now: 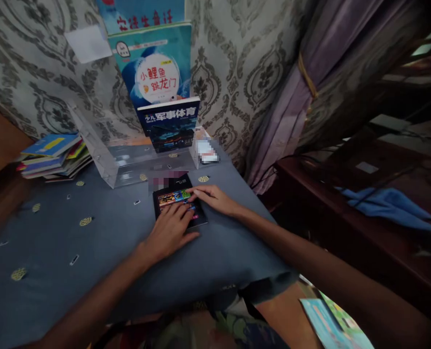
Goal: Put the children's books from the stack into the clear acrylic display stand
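Observation:
A dark book (201, 218) with colourful pictures on its cover lies flat on the cloth-covered table. My left hand (169, 228) rests palm down across the book's lower part, fingers spread, hiding some of the cover. At the book's right edge is my right hand (215, 198), fingers stretched out to the left with their tips on the cover. Just behind the book stands a clear plastic rack (108, 172). A dark blue book (171, 123) is upright in it, with a teal children's book (157, 68) behind that one.
Another blue book (142, 14) stands at the very back. To the left lies a pile of books (55, 155). A dark red cabinet (302, 203) with a blue cloth (386, 208) is on the right, beside a tied purple curtain (291, 106). Bright books (327, 320) lie low at right.

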Available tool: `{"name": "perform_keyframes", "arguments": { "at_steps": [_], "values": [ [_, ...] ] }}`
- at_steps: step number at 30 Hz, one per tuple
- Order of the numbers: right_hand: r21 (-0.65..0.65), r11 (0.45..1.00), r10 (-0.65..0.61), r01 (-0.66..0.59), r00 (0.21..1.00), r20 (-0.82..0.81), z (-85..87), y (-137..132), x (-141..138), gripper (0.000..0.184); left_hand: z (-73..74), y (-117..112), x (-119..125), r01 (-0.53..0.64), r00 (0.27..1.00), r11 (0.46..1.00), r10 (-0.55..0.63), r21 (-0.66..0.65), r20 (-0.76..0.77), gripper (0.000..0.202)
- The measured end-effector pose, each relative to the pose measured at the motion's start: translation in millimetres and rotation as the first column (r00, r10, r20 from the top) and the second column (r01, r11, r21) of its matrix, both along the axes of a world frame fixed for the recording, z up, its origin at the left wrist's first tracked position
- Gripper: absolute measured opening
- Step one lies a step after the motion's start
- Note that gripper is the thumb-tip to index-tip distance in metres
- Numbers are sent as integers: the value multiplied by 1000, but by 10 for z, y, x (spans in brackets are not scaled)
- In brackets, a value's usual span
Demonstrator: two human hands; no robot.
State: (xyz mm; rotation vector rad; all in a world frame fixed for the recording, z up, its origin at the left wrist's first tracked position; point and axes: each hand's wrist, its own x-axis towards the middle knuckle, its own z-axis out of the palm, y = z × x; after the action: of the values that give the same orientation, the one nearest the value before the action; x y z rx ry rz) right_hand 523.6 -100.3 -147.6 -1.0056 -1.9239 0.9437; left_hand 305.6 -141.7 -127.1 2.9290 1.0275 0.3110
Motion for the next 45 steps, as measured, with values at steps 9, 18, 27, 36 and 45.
{"name": "perform_keyframes", "arguments": {
  "at_steps": [9,18,27,36,45],
  "values": [
    [-36,998,40,-44,994,-103,-84,-42,26,49,-198,-31,78,-19,1000,989,22,146,-17,31],
    [-75,996,45,-52,994,-100,-48,-22,32,40,-137,-6,57,4,1000,981,-7,192,17,32],
    [-45,998,46,-47,998,-34,-16,-49,53,33,-142,-27,50,42,990,970,-73,239,121,24],
    [224,975,-45,1,980,192,-112,43,-54,30,-209,200,-73,3,950,999,-14,36,311,24],
    [221,954,-290,202,807,514,-115,600,-297,40,-342,435,-233,-157,922,987,154,-21,356,26]
  ]
}}
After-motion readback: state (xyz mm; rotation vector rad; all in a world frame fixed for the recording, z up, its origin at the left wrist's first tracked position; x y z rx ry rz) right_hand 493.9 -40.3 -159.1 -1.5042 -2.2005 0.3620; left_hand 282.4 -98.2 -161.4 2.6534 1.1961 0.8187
